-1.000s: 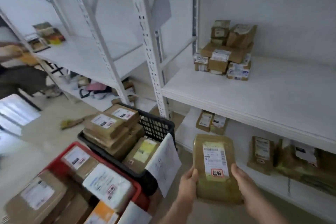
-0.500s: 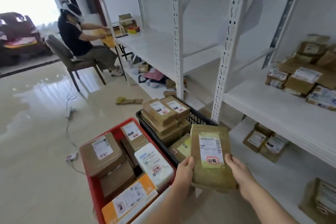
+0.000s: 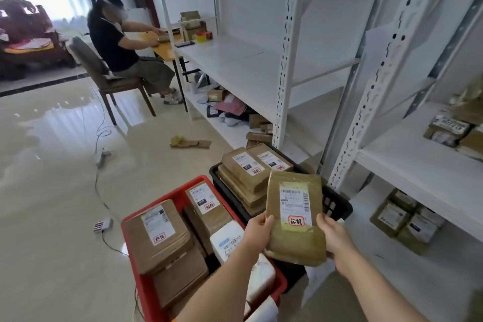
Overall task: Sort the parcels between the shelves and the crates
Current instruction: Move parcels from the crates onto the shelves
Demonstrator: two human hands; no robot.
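Observation:
A flat brown parcel (image 3: 294,240) with a white label and a red stamp is held upright between both hands. My left hand (image 3: 257,230) grips its left edge and my right hand (image 3: 333,236) grips its right edge. It hovers over the near end of the black crate (image 3: 337,206), which holds stacked brown parcels (image 3: 244,167). To the left stands the red crate (image 3: 136,219), full of brown and white parcels. The white shelves (image 3: 418,167) on the right carry more parcels (image 3: 449,125), with others on the bottom shelf (image 3: 402,217).
A person sits on a chair (image 3: 102,73) at a yellow table at the back left. Cables and a power strip (image 3: 103,225) lie on the shiny floor. A flattened brown wrapper (image 3: 190,142) lies near the shelf foot. Loose items crowd the bottom shelf (image 3: 230,107).
My view has swung left from the shelves toward the crates and the room. The parcel stays in both hands and now sits over the black crate.

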